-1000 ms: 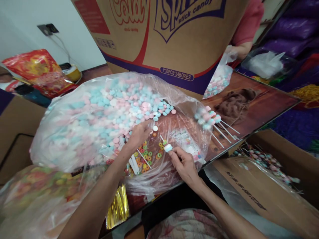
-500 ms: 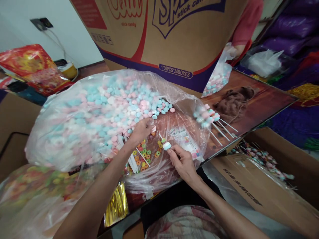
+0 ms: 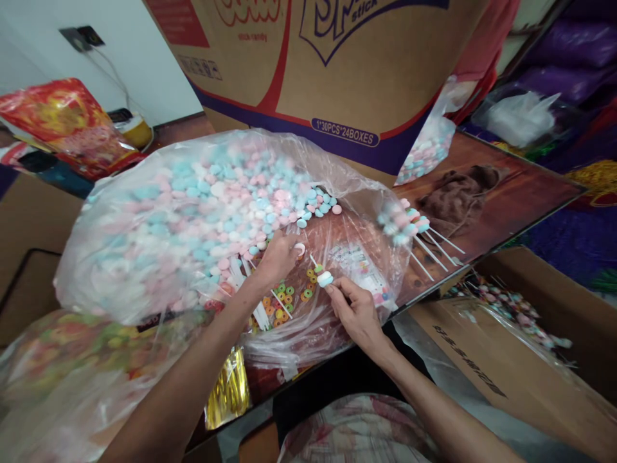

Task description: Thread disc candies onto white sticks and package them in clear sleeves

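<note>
A big clear plastic bag (image 3: 144, 218) full of pink, blue and white candy discs lies open on the table. My left hand (image 3: 277, 257) reaches into its mouth and pinches one candy disc (image 3: 300, 248). My right hand (image 3: 354, 312) holds a thin white stick (image 3: 322, 275) with a few candies threaded on it, tip pointing toward my left hand. Small coloured ring candies (image 3: 284, 301) and loose white sticks (image 3: 258, 312) lie between my hands.
Finished candy sticks (image 3: 414, 228) lie on the table (image 3: 506, 193) to the right. A large cardboard carton (image 3: 337, 71) stands behind. An open box (image 3: 511, 334) with more sticks sits at right. Another person's red sleeve (image 3: 486, 45) and candy bag (image 3: 429, 151) are behind the carton.
My left hand has picked a disc from the pile's edge and drawn it slightly toward the stick. My right hand stays almost still with the stick.
</note>
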Demonstrator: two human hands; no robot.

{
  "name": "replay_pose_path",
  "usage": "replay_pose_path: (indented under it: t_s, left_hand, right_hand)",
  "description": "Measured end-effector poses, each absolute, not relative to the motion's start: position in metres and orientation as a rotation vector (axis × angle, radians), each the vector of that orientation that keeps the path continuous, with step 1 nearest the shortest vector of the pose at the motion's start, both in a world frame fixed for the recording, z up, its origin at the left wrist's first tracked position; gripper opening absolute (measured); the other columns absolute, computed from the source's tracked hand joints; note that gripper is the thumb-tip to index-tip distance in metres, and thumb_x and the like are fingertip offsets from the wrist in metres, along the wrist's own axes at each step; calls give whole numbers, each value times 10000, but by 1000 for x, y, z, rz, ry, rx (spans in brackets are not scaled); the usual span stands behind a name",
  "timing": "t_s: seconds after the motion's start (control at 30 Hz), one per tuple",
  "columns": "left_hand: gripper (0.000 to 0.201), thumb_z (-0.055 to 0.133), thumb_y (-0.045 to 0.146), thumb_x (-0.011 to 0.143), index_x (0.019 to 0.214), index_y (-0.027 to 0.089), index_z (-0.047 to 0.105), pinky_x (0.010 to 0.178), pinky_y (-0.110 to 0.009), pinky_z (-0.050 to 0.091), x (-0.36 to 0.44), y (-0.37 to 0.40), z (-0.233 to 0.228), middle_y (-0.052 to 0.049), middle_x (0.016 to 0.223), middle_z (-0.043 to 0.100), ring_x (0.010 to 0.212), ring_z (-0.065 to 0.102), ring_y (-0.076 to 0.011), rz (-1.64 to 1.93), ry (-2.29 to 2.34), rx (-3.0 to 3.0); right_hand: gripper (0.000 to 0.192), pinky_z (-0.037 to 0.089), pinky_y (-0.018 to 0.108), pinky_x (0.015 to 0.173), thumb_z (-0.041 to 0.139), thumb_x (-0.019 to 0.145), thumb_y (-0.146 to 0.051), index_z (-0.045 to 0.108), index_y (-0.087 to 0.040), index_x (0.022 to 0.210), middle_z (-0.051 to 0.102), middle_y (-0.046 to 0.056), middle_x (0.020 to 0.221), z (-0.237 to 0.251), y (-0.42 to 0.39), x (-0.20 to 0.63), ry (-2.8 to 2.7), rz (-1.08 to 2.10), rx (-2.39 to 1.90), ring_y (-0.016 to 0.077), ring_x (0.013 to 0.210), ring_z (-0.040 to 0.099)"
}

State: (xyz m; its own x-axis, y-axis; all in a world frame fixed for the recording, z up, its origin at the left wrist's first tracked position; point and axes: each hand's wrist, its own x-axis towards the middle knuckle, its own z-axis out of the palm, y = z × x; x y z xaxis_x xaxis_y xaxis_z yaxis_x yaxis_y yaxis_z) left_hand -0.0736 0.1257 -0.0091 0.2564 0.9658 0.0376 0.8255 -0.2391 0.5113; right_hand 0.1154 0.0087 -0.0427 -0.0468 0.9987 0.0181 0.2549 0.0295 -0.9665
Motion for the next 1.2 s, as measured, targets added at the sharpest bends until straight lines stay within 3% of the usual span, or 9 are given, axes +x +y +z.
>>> replay_pose_path:
  t_s: [0.1, 0.27, 0.37, 0.5, 0.73, 0.87, 1.03, 1.2]
  left_hand:
    - [240, 505, 195, 865, 1003, 168, 699, 805, -352, 481, -73, 119, -7, -107, 960, 654, 882, 614, -248, 490, 1559, 2269]
    - [148, 560, 247, 851, 957, 192, 647, 693, -307, 449, -73, 113, -8, -12, 726, 623, 693, 591, -192, 549, 1565, 2081]
    - [260, 642, 282, 777, 1021, 195, 631, 657, -282, 450, -73, 108, -11, 21, 709, 623, 643, 592, -162, 807, 1511, 1676]
    - [334, 771, 384, 690, 918, 152, 693, 673, -272, 459, -70, 97, -11, -4, 710, 668, 642, 589, -137, 1042, 1302, 1246]
    - [436, 935, 391, 508, 821, 138, 767, 654, -251, 449, -65, 88, -3, -25, 737, 715, 647, 575, -111, 1088, 1234, 893]
    - [431, 937, 394, 527, 854, 157, 787, 683, -249, 464, -69, 89, -3, -30, 770, 728, 688, 598, -115, 1038, 1206, 863]
    - [421, 923, 434, 562, 877, 185, 796, 851, -295, 501, -74, 89, -1, -54, 916, 756, 859, 660, -155, 990, 1200, 839]
    - [426, 926, 442, 551, 871, 191, 797, 864, -312, 514, -70, 87, 1, -56, 911, 764, 846, 670, -159, 991, 1214, 859]
  right_hand:
    - [289, 330, 236, 513, 502, 982, -386, 550, -213, 755, 449, -47, 565, -43, 9, 115, -1431, 1102, -1355, 116, 535, 416]
    - [257, 335, 240, 514, 501, 982, -374, 576, -212, 797, 453, -46, 567, -43, 9, 116, -1448, 1113, -1340, 120, 537, 422]
    - [243, 332, 241, 512, 512, 976, -368, 599, -207, 817, 445, -47, 565, -43, 8, 116, -1456, 1127, -1327, 120, 534, 416]
    - [250, 340, 239, 521, 531, 970, -364, 610, -201, 797, 449, -45, 565, -41, 7, 115, -1453, 1156, -1284, 118, 537, 423]
    - [272, 339, 237, 531, 542, 971, -352, 580, -201, 748, 441, -47, 562, -38, 8, 114, -1449, 1171, -1227, 112, 539, 416]
    - [268, 334, 238, 526, 546, 969, -349, 582, -201, 749, 438, -49, 567, -38, 8, 115, -1425, 1179, -1225, 110, 538, 410]
    - [246, 332, 241, 520, 547, 967, -353, 612, -198, 788, 438, -50, 566, -39, 8, 114, -1395, 1187, -1234, 111, 534, 406]
    - [241, 342, 244, 530, 539, 967, -359, 613, -200, 801, 451, -48, 576, -41, 8, 115, -1405, 1180, -1261, 116, 546, 424]
